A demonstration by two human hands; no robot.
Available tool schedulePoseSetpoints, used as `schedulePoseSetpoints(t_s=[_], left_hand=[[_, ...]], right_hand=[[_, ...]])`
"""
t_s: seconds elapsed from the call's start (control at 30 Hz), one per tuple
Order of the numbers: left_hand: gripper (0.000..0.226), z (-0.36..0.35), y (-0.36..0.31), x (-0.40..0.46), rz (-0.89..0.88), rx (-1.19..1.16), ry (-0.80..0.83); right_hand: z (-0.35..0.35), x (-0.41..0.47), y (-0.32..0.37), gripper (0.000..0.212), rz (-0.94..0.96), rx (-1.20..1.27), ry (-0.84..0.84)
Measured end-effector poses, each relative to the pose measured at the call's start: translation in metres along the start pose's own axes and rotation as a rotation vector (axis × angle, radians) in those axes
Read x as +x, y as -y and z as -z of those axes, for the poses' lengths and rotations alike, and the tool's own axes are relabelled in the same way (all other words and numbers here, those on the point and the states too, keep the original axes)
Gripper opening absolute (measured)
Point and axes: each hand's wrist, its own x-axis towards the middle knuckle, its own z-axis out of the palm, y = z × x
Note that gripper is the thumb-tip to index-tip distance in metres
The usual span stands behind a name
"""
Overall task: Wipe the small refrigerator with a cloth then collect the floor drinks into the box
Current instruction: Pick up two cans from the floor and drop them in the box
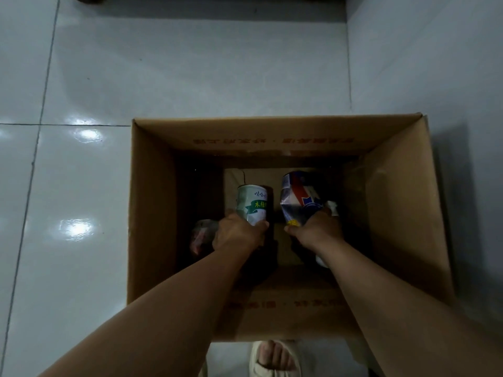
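Your forearms are reaching over the box's (pixel 285 137) near wall; left hand (pixel 239 232) is gripping a can (pixel 251 204), right hand (pixel 315 228) clutching a crumpled carton (pixel 299 198). Corners are lying in shadow.

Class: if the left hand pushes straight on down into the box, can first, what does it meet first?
Probably the box floor; the left hand holds the green-and-white can above it, though depth is unclear.

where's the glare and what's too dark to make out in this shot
Head view: bright glare patches on the glossy floor tiles left of the cardboard box; the box's interior is deep in shadow, so the item beside the left hand is blurred, unreadable.
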Motion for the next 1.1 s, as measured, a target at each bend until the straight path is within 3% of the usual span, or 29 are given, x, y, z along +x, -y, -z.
schedulePoseSetpoints(t_s=[0.37, 0.83, 1.1], left_hand=[[0.068, 0.040, -0.012, -0.056, -0.053, 0.110, 0.043], [0.063, 0.248, -0.021, -0.272, -0.237, -0.030, 0.009], [0.065, 0.356, 0.001, -0.396, -0.317, -0.106, -0.053]], right_hand=[[0.035, -0.067, -0.004, 0.102, 0.123, 0.031, 0.043], [0.182, -0.310, 0.029, 0.080, 0.165, 0.200, -0.043], [0.236, -0.466, 0.034, 0.076, 0.230, 0.151, -0.114]])
